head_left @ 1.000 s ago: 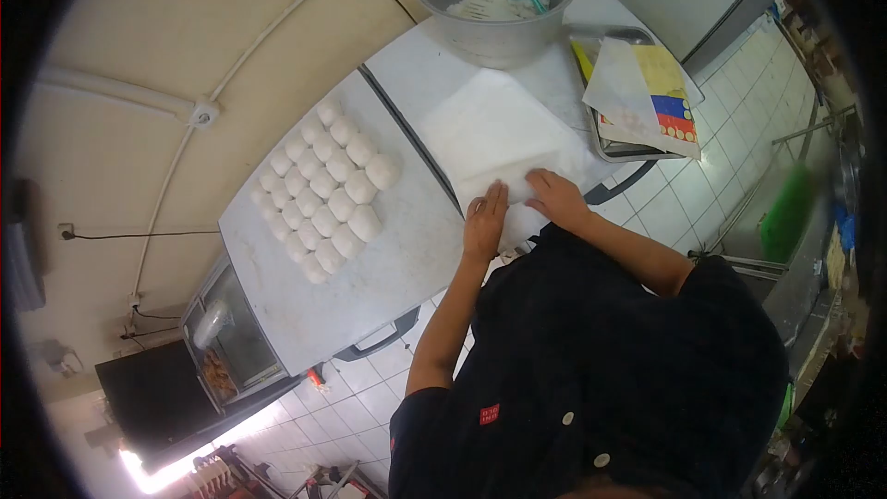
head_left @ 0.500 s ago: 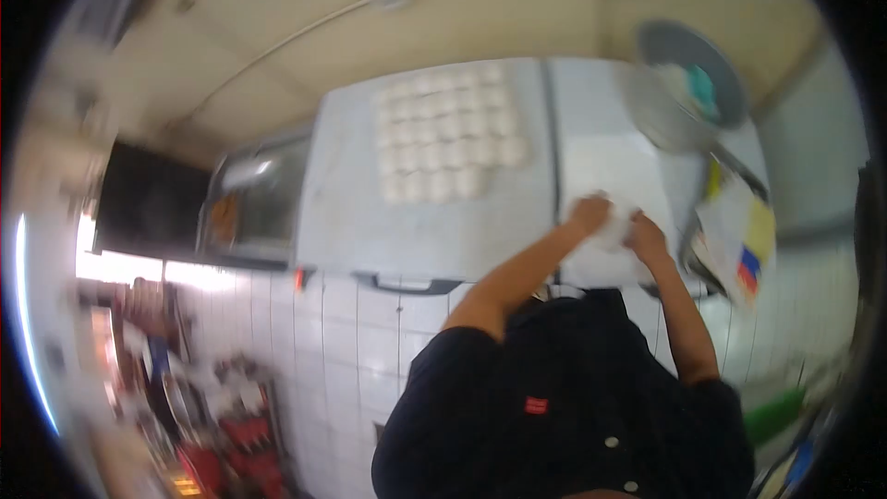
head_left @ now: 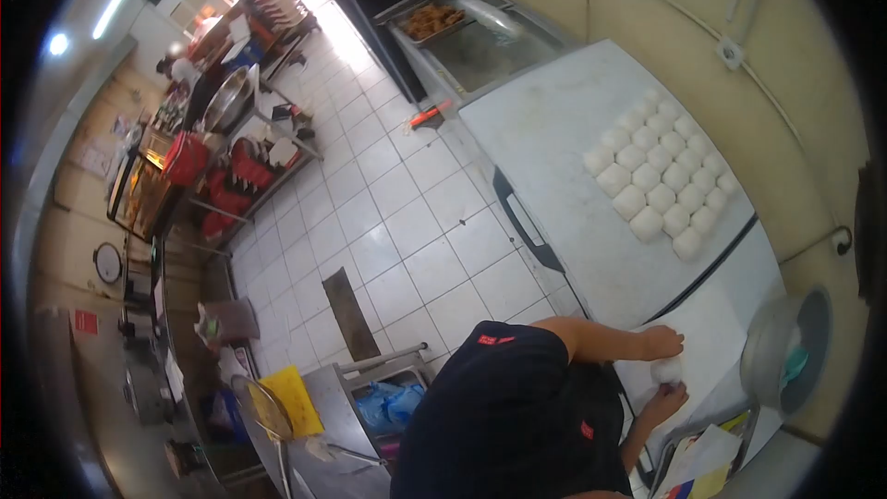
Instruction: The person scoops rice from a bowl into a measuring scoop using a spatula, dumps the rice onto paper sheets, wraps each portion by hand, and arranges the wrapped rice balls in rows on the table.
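Note:
A round white dough ball (head_left: 666, 371) sits between my two hands above the white freezer top near its front edge. My left hand (head_left: 662, 342) is at the ball's upper side, its fingers bent against it. At the lower side my right hand (head_left: 667, 401) grips the ball with curled fingers. Close by, rows of white dough balls (head_left: 658, 174) lie packed together on the other part of the lid (head_left: 545, 120).
A grey metal pot (head_left: 767, 351) with something teal in it stands right of my hands. A tray with papers (head_left: 707, 453) is beside my right arm. Past the freezer's far end is a glass-topped case (head_left: 476, 42). Across the tiled floor stand a steel table (head_left: 323, 407) and red bags (head_left: 188, 159).
My view has swung left and tilted, bringing the room and floor into sight. Both hands stay at the dough ball, which now shows more clearly.

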{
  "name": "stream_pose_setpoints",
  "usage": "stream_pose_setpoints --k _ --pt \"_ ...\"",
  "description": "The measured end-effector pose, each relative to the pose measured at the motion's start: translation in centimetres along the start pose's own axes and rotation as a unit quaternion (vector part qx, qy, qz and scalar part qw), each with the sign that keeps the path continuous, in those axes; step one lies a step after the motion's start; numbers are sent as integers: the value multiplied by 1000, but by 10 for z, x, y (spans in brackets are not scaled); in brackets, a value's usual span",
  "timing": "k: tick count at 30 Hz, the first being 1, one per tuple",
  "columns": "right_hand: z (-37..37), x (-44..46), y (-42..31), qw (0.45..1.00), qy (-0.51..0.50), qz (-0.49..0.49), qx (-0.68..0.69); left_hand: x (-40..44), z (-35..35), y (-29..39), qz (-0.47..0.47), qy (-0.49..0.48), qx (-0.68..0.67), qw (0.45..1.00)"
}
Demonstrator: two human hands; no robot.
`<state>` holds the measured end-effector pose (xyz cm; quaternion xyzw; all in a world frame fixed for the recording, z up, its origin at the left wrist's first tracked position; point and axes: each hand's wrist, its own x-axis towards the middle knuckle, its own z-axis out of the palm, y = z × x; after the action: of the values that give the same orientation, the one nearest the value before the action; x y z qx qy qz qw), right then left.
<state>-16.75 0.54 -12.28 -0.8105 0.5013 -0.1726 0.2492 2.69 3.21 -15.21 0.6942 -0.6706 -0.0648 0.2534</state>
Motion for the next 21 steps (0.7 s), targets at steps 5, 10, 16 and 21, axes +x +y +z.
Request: stream_pose_setpoints --k 5,10,16,21 --pt "45 -28 24 987 58 -83 -123 -29 -1 10 -17 47 0 999" --pt "39 -44 -4 958 -108 4 -266 -29 17 41 -160 80 -221 959" --pt "0 -15 -59 984 56 -121 -120 19 -38 91 -321 178 -497 786" --pt "-28 20 -84 965 135 -168 -152 49 -119 104 -398 185 -576 690"
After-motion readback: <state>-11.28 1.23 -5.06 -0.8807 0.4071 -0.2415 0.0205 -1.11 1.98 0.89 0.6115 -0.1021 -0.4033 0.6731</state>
